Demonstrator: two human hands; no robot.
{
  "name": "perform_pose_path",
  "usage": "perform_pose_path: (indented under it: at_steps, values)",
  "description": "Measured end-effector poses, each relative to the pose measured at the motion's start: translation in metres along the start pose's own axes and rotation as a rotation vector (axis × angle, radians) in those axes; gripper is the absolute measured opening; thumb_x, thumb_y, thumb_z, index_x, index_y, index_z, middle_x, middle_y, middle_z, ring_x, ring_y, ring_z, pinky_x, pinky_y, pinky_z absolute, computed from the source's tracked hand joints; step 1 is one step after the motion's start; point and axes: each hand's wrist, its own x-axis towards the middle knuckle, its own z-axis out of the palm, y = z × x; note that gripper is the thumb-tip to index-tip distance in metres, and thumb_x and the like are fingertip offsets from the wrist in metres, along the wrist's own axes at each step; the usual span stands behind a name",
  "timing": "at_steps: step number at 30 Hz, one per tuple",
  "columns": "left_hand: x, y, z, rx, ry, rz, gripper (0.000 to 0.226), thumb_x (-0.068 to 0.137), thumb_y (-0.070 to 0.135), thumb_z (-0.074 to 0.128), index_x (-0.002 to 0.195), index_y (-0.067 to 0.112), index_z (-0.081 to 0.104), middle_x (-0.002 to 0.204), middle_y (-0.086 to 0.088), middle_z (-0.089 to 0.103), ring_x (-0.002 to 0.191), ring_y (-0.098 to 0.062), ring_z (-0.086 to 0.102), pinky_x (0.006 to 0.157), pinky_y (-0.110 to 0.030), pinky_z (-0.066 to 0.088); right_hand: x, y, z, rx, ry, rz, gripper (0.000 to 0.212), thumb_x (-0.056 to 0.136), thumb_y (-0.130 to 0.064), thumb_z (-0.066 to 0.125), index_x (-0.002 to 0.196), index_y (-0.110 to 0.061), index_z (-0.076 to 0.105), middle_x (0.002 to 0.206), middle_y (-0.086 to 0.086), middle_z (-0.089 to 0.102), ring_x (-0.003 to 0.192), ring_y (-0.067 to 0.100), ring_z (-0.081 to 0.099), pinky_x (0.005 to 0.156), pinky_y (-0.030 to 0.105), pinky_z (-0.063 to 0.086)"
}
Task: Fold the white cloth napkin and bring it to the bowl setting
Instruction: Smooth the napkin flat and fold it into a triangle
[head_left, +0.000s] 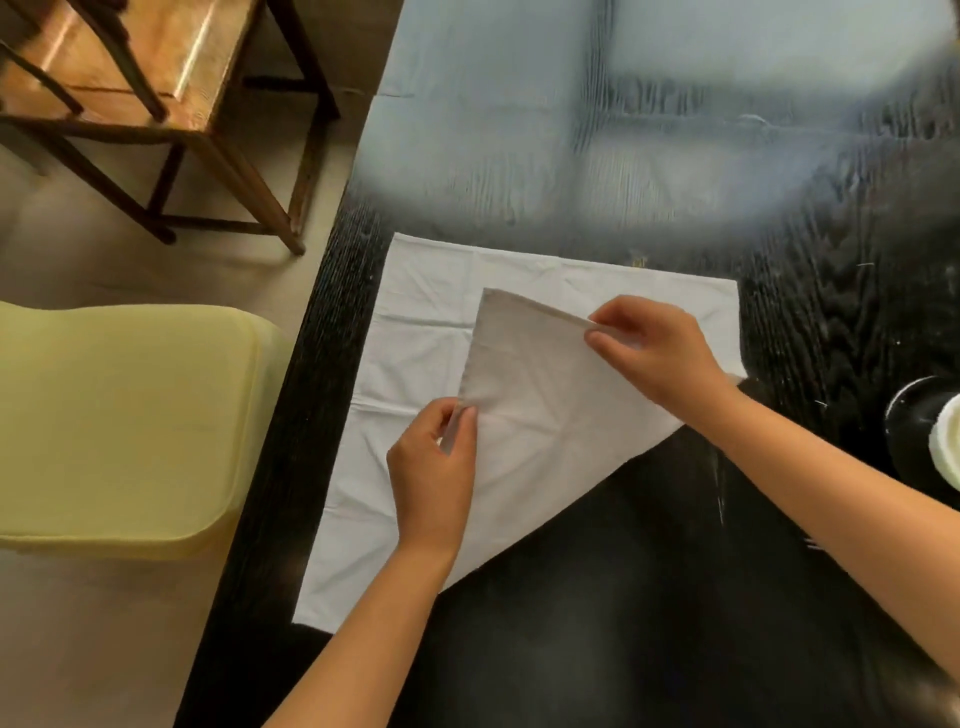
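The white cloth napkin (415, 322) lies spread on the dark wooden table (649, 597), near its left edge. One corner is turned over onto the middle, making a slanted flap. My left hand (434, 467) pinches the flap's left edge. My right hand (654, 348) pinches its upper edge, further right. A dark plate with a white bowl (945, 447) sits at the right border, mostly cut off.
A pale yellow chair seat (119, 421) stands left of the table. A wooden chair (156, 88) is on the floor at the upper left. The far part of the table (675, 130) reflects bright window light.
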Motion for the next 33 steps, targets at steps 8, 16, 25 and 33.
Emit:
perform_pose_path:
  at_steps: [8, 16, 25, 33]
  values:
    - [0.101, -0.038, -0.014, 0.228, 0.078, -0.055, 0.017, 0.091, 0.017, 0.056, 0.083, 0.008, 0.067, 0.073, 0.0, 0.06, 0.07, -0.016, 0.056, 0.057, -0.025, 0.037, 0.11, -0.019, 0.06, -0.1, -0.003, 0.026, 0.015, 0.082, -0.012, 0.061, 0.092, -0.005, 0.069, 0.096, 0.01, 0.07, 0.092, 0.021, 0.062, 0.073, 0.021, 0.038]
    - [0.149, -0.063, -0.015, 0.411, 0.106, -0.06, 0.015, 0.089, 0.019, 0.057, 0.084, 0.008, 0.066, 0.088, -0.008, 0.061, 0.073, -0.016, 0.048, 0.063, -0.027, 0.033, 0.158, -0.009, 0.097, -0.151, -0.056, 0.111, 0.014, 0.078, -0.013, 0.058, 0.086, -0.01, 0.069, 0.094, 0.009, 0.069, 0.092, 0.025, 0.062, 0.082, 0.035, 0.05]
    - [0.157, -0.067, -0.015, 0.401, 0.172, -0.129, 0.012, 0.087, 0.021, 0.06, 0.095, 0.013, 0.064, 0.103, -0.003, 0.056, 0.076, -0.007, 0.04, 0.061, -0.025, 0.03, 0.158, 0.008, 0.101, -0.283, 0.012, 0.003, 0.017, 0.08, -0.017, 0.061, 0.095, -0.011, 0.066, 0.099, 0.012, 0.058, 0.1, 0.03, 0.048, 0.085, 0.04, 0.041]
    - [0.163, -0.069, -0.015, 0.39, 0.114, -0.041, 0.008, 0.083, 0.016, 0.063, 0.088, 0.012, 0.069, 0.095, -0.006, 0.062, 0.084, -0.019, 0.055, 0.064, -0.023, 0.033, 0.119, 0.044, 0.063, -0.393, 0.026, -0.051, 0.007, 0.08, -0.01, 0.061, 0.084, -0.004, 0.063, 0.084, 0.016, 0.059, 0.083, 0.034, 0.053, 0.067, 0.034, 0.037]
